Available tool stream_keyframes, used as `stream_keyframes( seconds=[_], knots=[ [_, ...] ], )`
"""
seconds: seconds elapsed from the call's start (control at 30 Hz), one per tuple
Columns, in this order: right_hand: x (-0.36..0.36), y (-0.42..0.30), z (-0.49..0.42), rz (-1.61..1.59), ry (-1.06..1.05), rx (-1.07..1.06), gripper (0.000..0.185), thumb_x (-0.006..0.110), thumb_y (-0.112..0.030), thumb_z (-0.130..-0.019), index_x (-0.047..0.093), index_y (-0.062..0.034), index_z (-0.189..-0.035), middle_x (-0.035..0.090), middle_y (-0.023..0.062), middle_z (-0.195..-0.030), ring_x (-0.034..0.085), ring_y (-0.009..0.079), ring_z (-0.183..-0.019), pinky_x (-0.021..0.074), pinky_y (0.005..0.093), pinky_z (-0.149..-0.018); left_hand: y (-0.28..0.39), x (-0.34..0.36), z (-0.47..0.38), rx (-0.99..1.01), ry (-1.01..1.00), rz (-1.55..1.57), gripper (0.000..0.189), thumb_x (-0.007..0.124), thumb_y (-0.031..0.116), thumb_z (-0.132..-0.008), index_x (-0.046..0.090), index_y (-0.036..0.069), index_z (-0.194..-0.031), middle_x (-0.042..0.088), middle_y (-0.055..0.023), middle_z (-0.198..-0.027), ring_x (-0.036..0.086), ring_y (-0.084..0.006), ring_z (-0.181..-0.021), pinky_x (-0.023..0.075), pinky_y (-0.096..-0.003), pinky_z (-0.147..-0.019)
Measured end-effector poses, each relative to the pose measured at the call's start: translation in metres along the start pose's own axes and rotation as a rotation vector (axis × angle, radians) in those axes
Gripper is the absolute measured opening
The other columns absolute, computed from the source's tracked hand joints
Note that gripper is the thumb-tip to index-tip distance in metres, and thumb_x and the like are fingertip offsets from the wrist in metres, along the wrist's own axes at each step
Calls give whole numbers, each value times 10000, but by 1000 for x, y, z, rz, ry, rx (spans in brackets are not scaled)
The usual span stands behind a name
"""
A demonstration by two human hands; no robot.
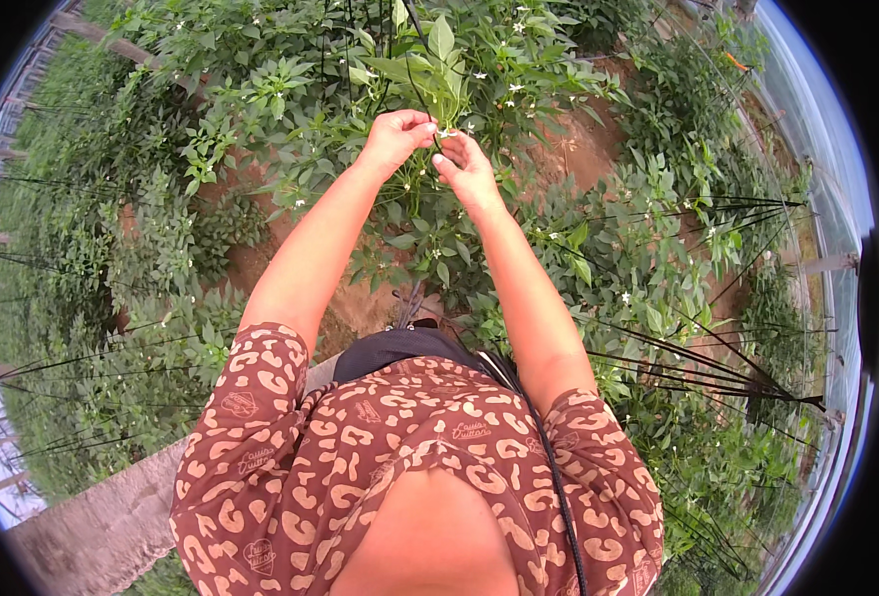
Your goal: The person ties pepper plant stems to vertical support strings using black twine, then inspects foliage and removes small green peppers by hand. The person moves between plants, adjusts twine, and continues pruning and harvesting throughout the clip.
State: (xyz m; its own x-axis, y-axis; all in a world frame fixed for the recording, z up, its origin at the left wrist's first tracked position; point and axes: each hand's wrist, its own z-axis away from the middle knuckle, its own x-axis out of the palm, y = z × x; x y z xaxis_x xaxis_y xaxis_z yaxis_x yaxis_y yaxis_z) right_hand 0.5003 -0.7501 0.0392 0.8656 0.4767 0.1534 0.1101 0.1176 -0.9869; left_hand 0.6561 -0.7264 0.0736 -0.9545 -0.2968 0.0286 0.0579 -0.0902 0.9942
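Observation:
My left hand (400,140) pinches a black string (412,74) between thumb and bent forefinger. Just right of it and slightly lower, my right hand (469,170) has the string's lower part at its thumb and curled fingertips. The string runs up from my fingers past the broad pale-green leaves of a pepper plant (441,41). A small white flower (444,133) shows between the two hands. Leaves and stems of the plant surround my fingers, and the string's lower end is hidden there.
Rows of flowering pepper plants (148,186) spread on both sides over brown soil (581,145). Black strings (700,357) fan out at the right. Clear plastic greenhouse film (827,149) curves along the right edge. A concrete beam (104,506) lies at the lower left.

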Motion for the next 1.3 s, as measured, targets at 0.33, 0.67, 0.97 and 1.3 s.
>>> stream_keyframes(
  seconds=[0.33,0.67,0.97,1.3],
  knots=[
    [-7,2,0,-155,-51,118,74,623,-123,-878,633,-50,-886,577,-31,-649,457,29,-538,344,181,-489,11,1,6,-82,0,117,188,649,72,-838,629,-32,-993,658,-75,-910,637,-142,-805,544,-259,-743],
    [-16,-19,-46,705,-34,-312,113,643,-174,-817,670,-127,-916,656,66,-711,627,205,-622,493,332,-578,18,-13,11,-126,-42,86,172,626,99,-866,615,-17,-992,647,-62,-892,635,-131,-812,558,-262,-721],
    [-2,-41,-65,79,-184,47,107,620,10,-814,684,-14,-896,664,37,-749,559,83,-604,455,240,-536,20,-12,19,-81,-64,112,153,611,12,-844,595,14,-996,645,-37,-867,629,-111,-758,530,-235,-670],
    [-5,-88,-79,86,-313,45,133,609,8,-796,705,-55,-863,653,-9,-755,545,82,-632,442,254,-572,12,-1,24,72,47,-55,237,572,35,-878,586,-6,-1111,645,-28,-878,590,-76,-716,483,-218,-648]
  ],
)
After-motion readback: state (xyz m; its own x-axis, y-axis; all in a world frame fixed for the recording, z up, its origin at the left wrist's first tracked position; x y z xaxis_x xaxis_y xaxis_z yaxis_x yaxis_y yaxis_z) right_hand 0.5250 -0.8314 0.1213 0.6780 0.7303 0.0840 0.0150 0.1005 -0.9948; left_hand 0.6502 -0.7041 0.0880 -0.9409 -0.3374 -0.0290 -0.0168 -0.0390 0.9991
